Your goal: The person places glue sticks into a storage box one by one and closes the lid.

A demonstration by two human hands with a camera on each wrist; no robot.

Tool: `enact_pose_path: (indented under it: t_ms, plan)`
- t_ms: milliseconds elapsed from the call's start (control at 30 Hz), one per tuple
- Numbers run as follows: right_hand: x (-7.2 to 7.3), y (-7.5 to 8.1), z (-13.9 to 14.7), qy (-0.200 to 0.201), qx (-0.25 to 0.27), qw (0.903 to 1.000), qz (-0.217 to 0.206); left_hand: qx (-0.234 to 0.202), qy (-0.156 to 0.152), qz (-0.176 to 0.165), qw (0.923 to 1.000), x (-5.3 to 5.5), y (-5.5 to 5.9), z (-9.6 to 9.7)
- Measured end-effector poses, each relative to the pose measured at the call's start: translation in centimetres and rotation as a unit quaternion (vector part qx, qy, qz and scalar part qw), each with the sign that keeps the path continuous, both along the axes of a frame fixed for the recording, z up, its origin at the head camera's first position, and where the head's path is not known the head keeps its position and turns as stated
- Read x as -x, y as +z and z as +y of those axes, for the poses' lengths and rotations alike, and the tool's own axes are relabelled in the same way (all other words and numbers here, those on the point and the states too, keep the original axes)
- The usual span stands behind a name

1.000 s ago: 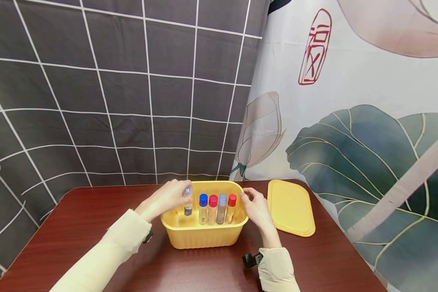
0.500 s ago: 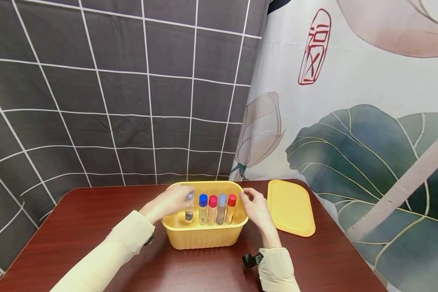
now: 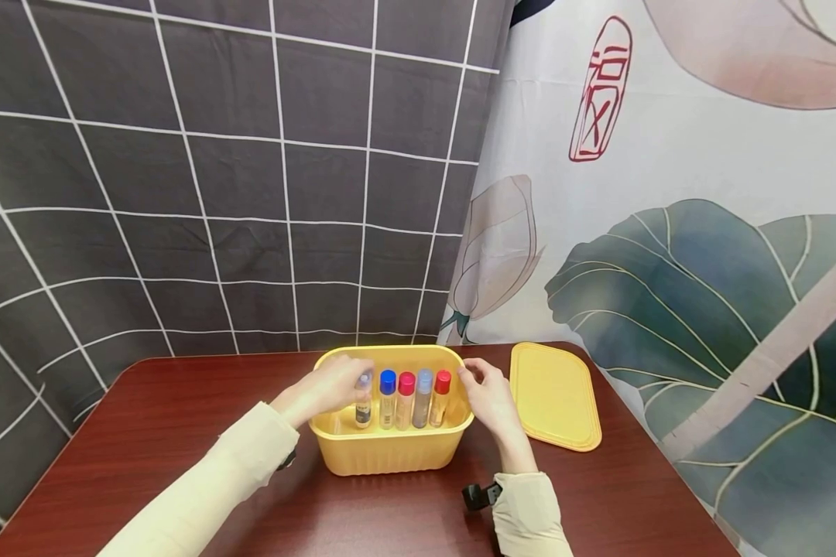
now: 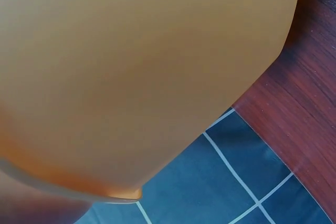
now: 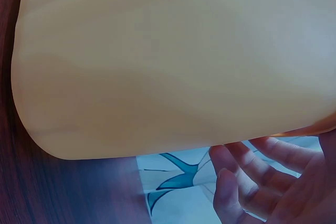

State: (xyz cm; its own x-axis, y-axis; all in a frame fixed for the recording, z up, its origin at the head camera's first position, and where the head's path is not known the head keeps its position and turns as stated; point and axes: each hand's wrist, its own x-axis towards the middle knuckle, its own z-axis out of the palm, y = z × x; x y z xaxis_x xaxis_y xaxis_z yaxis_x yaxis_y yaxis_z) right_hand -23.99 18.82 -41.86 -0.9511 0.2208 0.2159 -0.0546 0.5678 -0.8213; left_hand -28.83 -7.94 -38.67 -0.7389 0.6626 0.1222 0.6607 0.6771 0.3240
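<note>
A yellow plastic bin stands on the table, its outer wall filling much of both wrist views. Inside it, my left hand holds a small clear bottle upright by its pale cap, near the bin's left end. Beside it several similar bottles stand in a row, with a blue cap, a pinkish-red cap, a light blue cap and a red cap. My right hand grips the bin's right rim; its curled fingers show below that rim in the right wrist view.
To the right of the bin a flat yellow lid lies on the dark red wooden table. Behind the table hang a grey gridded cloth and a white cloth with lotus prints.
My left hand has shifted slightly right and down with the bottle, which now stands lower and closer to the blue-capped one. The right hand and the bin have stayed put.
</note>
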Motion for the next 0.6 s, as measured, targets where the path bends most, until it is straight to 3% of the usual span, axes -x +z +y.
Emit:
enact_pose_path:
  t_ms: [333,600]
  plan:
    - [0.0,0.02,-0.03,-0.001,-0.002,1.0,-0.003,-0.003,0.004,-0.005,1.0,-0.2,-0.27,0.26]
    - [-0.05,0.0,0.01,-0.003,-0.005,1.0,-0.001,-0.001,0.021,-0.034,0.9992,-0.24,-0.57,0.49]
